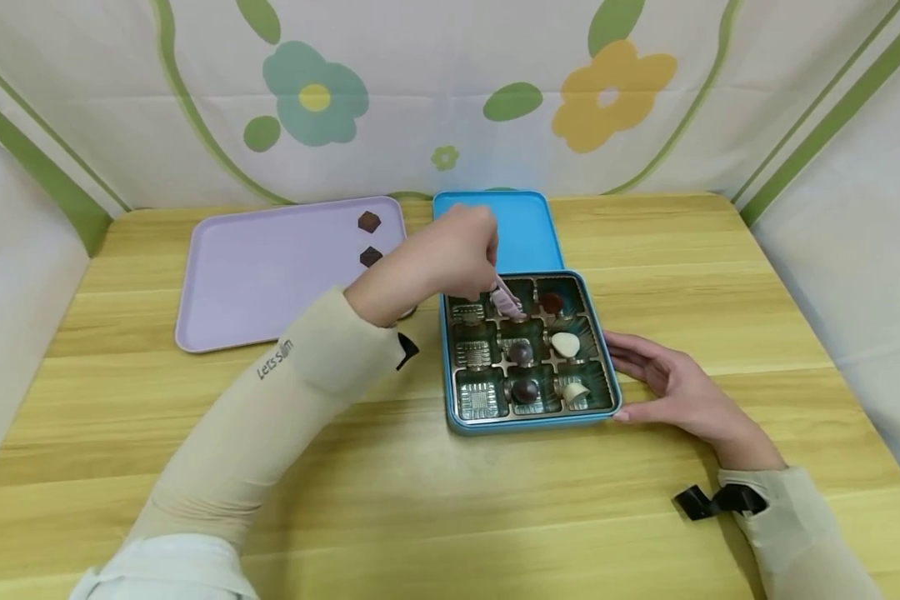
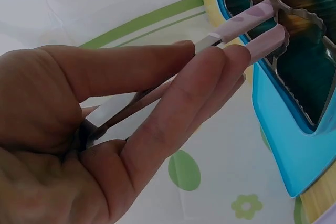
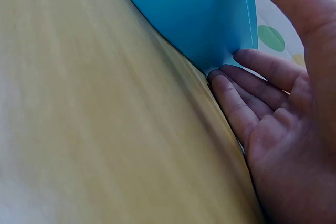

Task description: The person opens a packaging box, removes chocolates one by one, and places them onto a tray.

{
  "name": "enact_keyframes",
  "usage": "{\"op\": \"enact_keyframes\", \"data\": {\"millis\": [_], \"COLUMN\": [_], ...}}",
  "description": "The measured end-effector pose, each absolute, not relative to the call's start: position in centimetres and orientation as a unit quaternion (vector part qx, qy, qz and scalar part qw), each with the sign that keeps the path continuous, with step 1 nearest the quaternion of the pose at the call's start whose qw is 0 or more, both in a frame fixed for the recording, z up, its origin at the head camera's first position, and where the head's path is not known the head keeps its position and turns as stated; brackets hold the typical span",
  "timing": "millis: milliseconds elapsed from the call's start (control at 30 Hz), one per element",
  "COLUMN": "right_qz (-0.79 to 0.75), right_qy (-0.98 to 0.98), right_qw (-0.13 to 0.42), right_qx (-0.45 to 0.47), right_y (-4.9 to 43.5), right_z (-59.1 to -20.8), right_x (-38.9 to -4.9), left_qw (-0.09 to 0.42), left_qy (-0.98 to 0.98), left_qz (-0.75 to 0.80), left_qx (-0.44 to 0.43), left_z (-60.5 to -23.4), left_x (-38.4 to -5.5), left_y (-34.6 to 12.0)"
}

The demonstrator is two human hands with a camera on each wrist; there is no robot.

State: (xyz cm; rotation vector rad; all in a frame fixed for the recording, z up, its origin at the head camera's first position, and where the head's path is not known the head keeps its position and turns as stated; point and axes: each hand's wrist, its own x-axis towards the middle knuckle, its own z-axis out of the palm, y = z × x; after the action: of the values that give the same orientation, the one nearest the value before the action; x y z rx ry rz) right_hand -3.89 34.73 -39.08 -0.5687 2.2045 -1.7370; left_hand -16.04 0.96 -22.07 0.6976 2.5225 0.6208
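A pair of metal tongs with pink tips (image 2: 247, 21) is pinched between the thumb and fingers of my left hand (image 1: 453, 250). The two tips stand apart and point down into the back middle compartment of a square blue tin (image 1: 536, 425). A gold-edged insert divides the tin into compartments. Dark round chocolates (image 1: 525, 391) sit in the middle column, with a white chocolate (image 1: 566, 344), a cream-coloured one (image 1: 574, 392) and a reddish-brown one (image 1: 551, 302) at the right. My right hand (image 1: 671, 387) touches the tin's right side with extended fingers, thumb at the front corner.
A lilac tray (image 1: 270, 275) lies at the left, with two dark faceted chocolates (image 1: 369, 222) near its right edge; my left forearm covers part of it. Behind the tin is a blue lid (image 1: 521, 225). A flowered cloth (image 1: 435, 100) hangs behind the wooden table (image 1: 390, 517).
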Motion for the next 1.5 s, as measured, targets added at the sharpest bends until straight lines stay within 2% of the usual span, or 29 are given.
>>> {"op": "enact_keyframes", "data": {"millis": [433,800,1100,1333,1500], "right_qz": [-0.599,-0.601,-0.597,-0.594,-0.588], "right_qy": [0.761,0.761,0.764,0.763,0.767], "right_qw": [0.141,0.143,0.145,0.148,0.139], "right_qx": [-0.203,-0.195,-0.196,-0.208,-0.216], "right_y": [34.5,34.6,34.3,34.3,35.0], "right_z": [-38.9,-39.0,-39.3,-39.3,-39.3], "right_x": [-4.1,-4.1,-4.6,-5.4,-4.7], "left_qw": [0.191,0.215,0.184,0.173,0.179], "left_qy": [0.895,0.822,0.792,0.769,0.735], "left_qz": [0.314,0.503,0.562,0.604,0.644], "left_qx": [0.251,0.161,0.152,0.116,0.114], "left_z": [-23.4,-26.9,-28.8,-29.3,-29.9], "left_x": [-15.6,-15.2,-14.6,-13.9,-13.2], "left_y": [-2.0,-5.6,-7.2,-8.6,-9.6]}}
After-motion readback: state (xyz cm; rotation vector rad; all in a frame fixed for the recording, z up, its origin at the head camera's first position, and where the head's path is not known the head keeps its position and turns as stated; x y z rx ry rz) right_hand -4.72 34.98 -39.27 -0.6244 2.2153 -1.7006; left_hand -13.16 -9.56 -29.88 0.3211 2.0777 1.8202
